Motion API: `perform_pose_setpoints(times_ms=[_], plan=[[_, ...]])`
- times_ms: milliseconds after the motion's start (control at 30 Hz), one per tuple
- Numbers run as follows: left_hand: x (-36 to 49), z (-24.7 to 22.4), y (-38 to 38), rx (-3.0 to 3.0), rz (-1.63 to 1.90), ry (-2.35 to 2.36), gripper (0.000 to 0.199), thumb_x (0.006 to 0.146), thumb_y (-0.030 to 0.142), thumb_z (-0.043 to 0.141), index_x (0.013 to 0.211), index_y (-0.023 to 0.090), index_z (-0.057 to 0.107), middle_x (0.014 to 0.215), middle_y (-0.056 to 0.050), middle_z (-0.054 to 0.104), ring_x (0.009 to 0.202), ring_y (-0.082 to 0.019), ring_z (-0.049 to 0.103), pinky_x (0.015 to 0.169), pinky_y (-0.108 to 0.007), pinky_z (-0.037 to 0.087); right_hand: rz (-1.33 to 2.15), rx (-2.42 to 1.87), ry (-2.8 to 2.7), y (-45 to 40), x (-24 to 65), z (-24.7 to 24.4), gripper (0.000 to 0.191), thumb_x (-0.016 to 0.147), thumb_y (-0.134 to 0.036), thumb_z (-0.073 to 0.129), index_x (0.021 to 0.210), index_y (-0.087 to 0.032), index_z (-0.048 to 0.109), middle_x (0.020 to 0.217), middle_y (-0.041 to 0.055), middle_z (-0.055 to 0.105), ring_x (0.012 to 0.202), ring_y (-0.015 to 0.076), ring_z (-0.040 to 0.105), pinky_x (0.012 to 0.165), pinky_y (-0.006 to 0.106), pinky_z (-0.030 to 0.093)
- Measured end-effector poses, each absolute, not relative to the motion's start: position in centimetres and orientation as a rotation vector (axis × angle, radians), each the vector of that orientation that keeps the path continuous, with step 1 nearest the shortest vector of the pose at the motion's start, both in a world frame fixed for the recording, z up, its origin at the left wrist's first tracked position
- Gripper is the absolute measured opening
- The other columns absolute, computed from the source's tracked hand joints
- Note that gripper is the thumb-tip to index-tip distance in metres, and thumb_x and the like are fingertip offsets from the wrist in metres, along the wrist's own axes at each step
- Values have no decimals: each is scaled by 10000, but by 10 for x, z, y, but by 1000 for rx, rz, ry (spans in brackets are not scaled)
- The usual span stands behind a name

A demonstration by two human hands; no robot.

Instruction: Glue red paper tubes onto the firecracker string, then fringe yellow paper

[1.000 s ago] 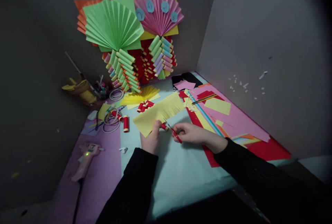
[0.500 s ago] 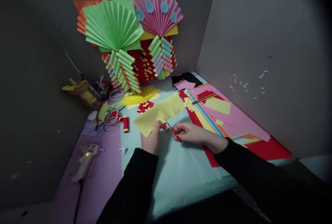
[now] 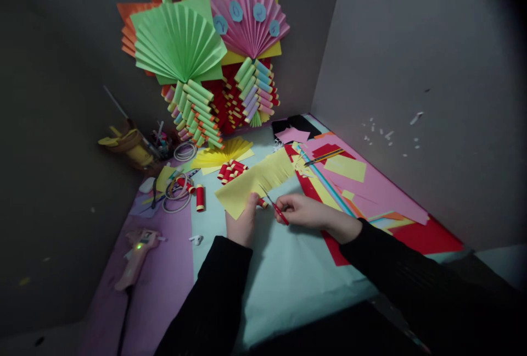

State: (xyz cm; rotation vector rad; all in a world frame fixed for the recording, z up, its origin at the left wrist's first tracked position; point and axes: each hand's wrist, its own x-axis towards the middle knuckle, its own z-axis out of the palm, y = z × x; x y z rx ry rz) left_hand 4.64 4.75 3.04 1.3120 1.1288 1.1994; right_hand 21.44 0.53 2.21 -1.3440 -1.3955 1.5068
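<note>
A strip of yellow paper (image 3: 239, 194) is pinched in my left hand (image 3: 244, 223), thumb on top and the other fingers hidden beneath. Slits run along the strip's near edge toward its right end, making a fringe. My right hand (image 3: 298, 210) is closed round the red handles of a pair of scissors (image 3: 280, 213), whose blades meet the near edge of the paper at the slits. Just under the strip, by my left thumb, a red paper roll (image 3: 262, 202) partly shows. More red rolls with yellow ends (image 3: 231, 171) lie behind the paper.
A pink glue gun (image 3: 138, 260) with a lit light and a white earbud (image 3: 196, 239) lie left. Bangles (image 3: 177, 194) and a standing red roll (image 3: 200, 198) sit behind them. Coloured sheets and a pencil (image 3: 325, 156) cover the right side. Pleated fans (image 3: 181, 43) hang at the back.
My left hand and the yellow strip have shifted slightly right. The scissors stay at the paper's near edge, and my right hand is almost where it was.
</note>
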Motion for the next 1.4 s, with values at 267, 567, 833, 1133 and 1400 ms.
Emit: perform_pose_setpoints(times_ms=[267,567,833,1133,1400], plan=[[47,36,47,1345,1162,1101,261,753,396,646,666,150,653,694,-62,650,688,-185,612,689,-312,483,1549,-1300,-1336,6,214,23,112,688,-213,653,689,-180,546,652,-11,583,617,114,534,637,274,413],[47,33,47,1319,1156,1073,281,734,418,671,681,143,637,707,-54,643,669,-165,595,643,-280,461,1553,-1268,-1307,7,215,19,126,667,-247,646,693,-176,544,656,-13,583,605,107,521,631,268,401],[48,31,47,1324,1130,1061,263,729,398,675,707,138,641,680,-41,631,630,-155,578,615,-277,448,1542,-1269,-1321,7,215,20,82,662,-215,634,676,-179,562,657,-9,582,620,114,524,642,271,398],[48,23,49,1314,1097,1027,266,731,400,676,766,138,646,688,-38,640,622,-153,582,627,-281,453,1522,-1256,-1343,8,216,18,97,680,-232,645,701,-166,578,653,-10,574,606,112,513,627,267,393],[49,22,48,1292,1075,1028,259,715,376,697,769,129,640,693,-42,654,622,-156,596,603,-275,457,1511,-1277,-1350,9,215,21,114,686,-247,648,679,-159,576,632,-16,555,595,112,500,618,262,381]])
